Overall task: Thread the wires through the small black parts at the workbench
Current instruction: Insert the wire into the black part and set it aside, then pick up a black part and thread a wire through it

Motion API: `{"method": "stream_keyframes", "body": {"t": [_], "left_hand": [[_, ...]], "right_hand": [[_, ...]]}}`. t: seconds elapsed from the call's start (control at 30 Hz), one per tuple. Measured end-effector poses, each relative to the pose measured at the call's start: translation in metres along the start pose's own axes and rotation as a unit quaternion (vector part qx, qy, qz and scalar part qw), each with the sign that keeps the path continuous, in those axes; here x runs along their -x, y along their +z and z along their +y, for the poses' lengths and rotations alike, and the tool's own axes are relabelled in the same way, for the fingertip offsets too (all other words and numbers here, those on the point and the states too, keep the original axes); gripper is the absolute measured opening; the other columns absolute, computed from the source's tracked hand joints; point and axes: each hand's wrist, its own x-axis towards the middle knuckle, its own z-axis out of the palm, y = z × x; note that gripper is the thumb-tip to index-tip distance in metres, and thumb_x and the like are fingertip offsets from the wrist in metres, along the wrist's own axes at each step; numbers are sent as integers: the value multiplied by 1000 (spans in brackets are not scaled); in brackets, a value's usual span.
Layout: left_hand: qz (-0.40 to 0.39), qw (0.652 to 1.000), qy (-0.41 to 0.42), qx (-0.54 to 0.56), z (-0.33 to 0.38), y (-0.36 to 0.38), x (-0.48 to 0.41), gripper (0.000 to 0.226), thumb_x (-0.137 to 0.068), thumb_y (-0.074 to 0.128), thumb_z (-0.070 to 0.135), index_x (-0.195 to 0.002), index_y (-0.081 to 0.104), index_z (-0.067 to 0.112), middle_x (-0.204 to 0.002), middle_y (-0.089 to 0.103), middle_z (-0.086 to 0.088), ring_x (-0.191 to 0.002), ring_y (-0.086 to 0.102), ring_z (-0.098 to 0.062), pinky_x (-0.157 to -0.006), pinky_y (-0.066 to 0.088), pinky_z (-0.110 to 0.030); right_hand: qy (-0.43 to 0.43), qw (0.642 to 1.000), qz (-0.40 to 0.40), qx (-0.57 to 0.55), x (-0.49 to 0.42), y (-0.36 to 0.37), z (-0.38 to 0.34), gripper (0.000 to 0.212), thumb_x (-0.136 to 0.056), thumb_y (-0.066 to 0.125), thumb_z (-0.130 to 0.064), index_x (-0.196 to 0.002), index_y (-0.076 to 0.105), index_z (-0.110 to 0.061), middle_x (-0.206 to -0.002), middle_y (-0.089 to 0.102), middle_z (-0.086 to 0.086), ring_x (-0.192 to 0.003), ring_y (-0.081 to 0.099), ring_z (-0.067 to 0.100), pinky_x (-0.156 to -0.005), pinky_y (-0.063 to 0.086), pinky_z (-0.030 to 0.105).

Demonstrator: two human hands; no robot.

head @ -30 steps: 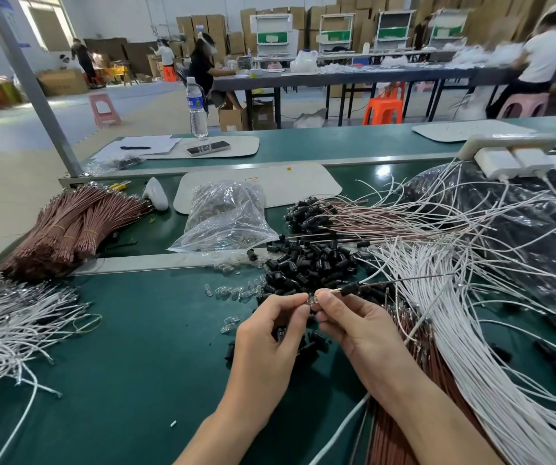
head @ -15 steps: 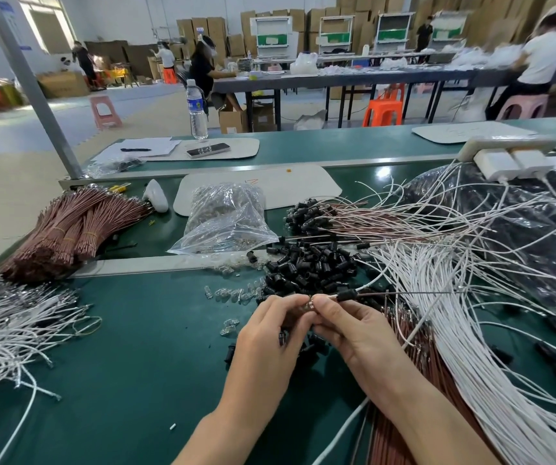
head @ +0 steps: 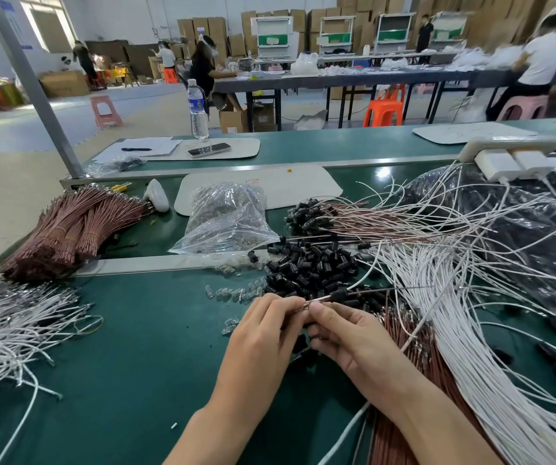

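My left hand (head: 263,330) and my right hand (head: 347,333) meet fingertip to fingertip over the green bench, both pinching the metal end of a thin wire. One small black part (head: 339,294) sits on that wire just beyond my right fingertips, and the wire runs on to the right. A heap of loose black parts (head: 310,266) lies just behind my hands. White wires (head: 454,330) fan out on the right, with brown wires (head: 407,347) beneath them. Finished brown wires with black parts (head: 306,216) lie further back.
Bundled brown wires (head: 68,229) lie at the left, loose white wires (head: 4,330) at the near left. A clear bag of small parts (head: 226,219) stands behind the heap, with tiny clear bulbs (head: 233,293) scattered nearby. A large plastic sack (head: 521,236) fills the right.
Both hands have stayed together on the wire end; the black part has slid closer along the wire toward my fingertips.
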Motion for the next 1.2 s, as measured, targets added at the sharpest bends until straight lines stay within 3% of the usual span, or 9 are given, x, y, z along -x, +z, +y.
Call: {"method": "stream_keyframes", "body": {"t": [0.23,0.43,0.6,0.77,1.03,1.2], "left_hand": [[4,999,-23,34,4,-2,0,17,-96,64,22,-106,72,11,-92,65,10,-84,64,-7,-75,53,-26],[1,998,-47,51,2,-2,0,11,-100,60,29,-110,65,28,-98,61,17,-89,62,-5,-76,50,-22],[14,996,-77,43,-3,-4,-1,11,-101,53,41,-105,61,34,-94,58,19,-84,60,-6,-74,48,-21],[2,996,-72,47,-2,0,-1,14,-101,53,39,-105,63,30,-93,57,19,-83,59,-5,-73,44,-13],[16,994,-65,85,-5,3,1,13,-96,63,31,-107,67,26,-97,64,17,-90,65,-4,-77,51,-21],[23,989,-84,118,-5,3,0,20,-92,64,34,-105,72,22,-95,68,16,-90,67,0,-79,51,-15]], "right_hand": [[9,1000,-7,-9,2,-1,-2,19,-72,80,-26,-85,82,-12,-83,73,6,-71,67,9,-67,58,20],[-9,1000,-22,-10,3,1,-3,27,-72,80,-31,-93,83,-15,-97,77,8,-75,70,10,-66,58,21],[-75,991,73,-87,0,-3,-8,31,-78,73,-31,-104,81,-16,-98,76,7,-78,73,15,-63,60,23],[-80,990,79,-82,0,-2,-8,19,-77,71,-19,-91,84,-16,-85,76,5,-68,72,10,-57,58,20],[-65,996,57,-17,1,3,-2,24,-76,75,-27,-94,83,-16,-86,76,8,-73,71,10,-62,57,19],[-52,997,51,-16,1,3,0,28,-71,77,-30,-94,83,-15,-88,76,12,-75,72,12,-65,57,18]]}}
